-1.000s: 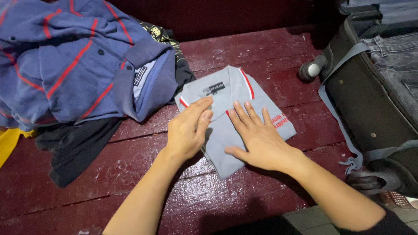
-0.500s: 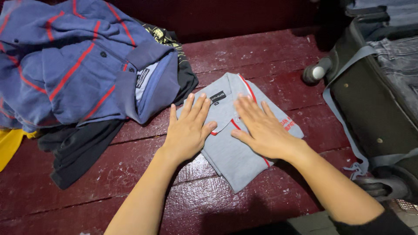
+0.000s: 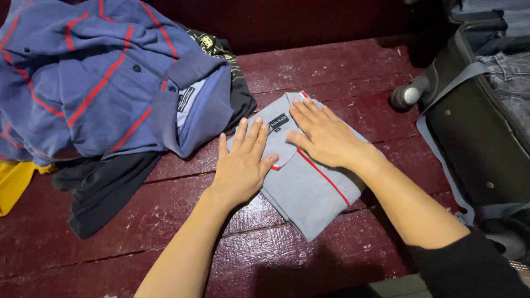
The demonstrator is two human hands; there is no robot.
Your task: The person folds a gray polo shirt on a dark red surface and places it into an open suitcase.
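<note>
Two bare hands lie flat on a folded grey polo shirt [image 3: 309, 187] w/ red piping, centre of the frame, on a dark red wooden floor [image 3: 342, 72]. Head view only.

Left hand [image 3: 243, 165]: palm down, fingers straight and together, pressing the shirt's left edge; heel of the hand partly over the floor boards. Nothing gripped, hand open flat.

Right hand [image 3: 326, 135]: palm down across the shirt's upper half nr the collar, fingers spread a bit, pointing to upper left of frame. Also flat, no grasp. Thumbs of both hands close, not clearly touching.

Shirt sits tilted, collar end toward upper centre, hem end toward lower centre.

Upper left of frame: heap w/ a blue polo shirt [image 3: 99, 83] w/ red stripes on top, a black garment [image 3: 99, 193] under it, just beside the grey shirt. Yellow cloth [image 3: 16, 185] at far left edge.

Right edge: open black suitcase [image 3: 475, 143] w/ grey straps, a wheel [image 3: 411, 95] facing the shirt, jeans [image 3: 513, 77] inside.
</note>
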